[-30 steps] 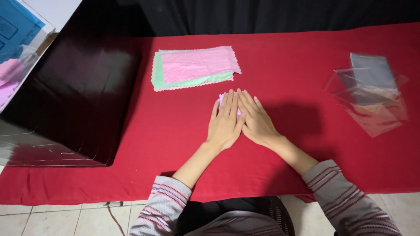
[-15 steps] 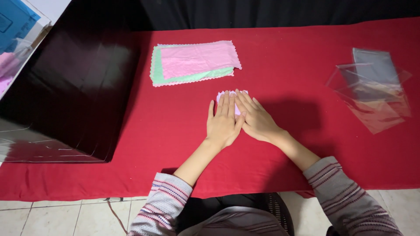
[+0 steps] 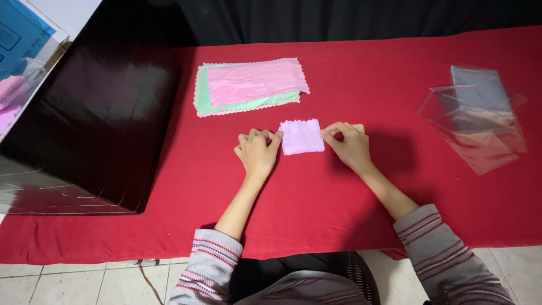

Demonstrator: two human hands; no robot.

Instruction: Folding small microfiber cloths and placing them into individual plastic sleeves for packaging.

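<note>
A small folded lilac cloth (image 3: 302, 136) with scalloped edges lies flat on the red tablecloth (image 3: 316, 197). My left hand (image 3: 257, 151) pinches its left edge with curled fingers. My right hand (image 3: 350, 144) pinches its right edge. Both hands rest on the table on either side of the cloth.
A stack of flat pink and green cloths (image 3: 248, 86) lies behind the hands. Several clear plastic sleeves (image 3: 477, 116) lie at the right. A black glossy box (image 3: 84, 124) stands at the left, with a white box holding blue and pink items (image 3: 20, 56) beyond it.
Both hands lay flat together on top of the cloth, pressing it. They have slid apart to its left and right edges, and the folded cloth shows between them.
</note>
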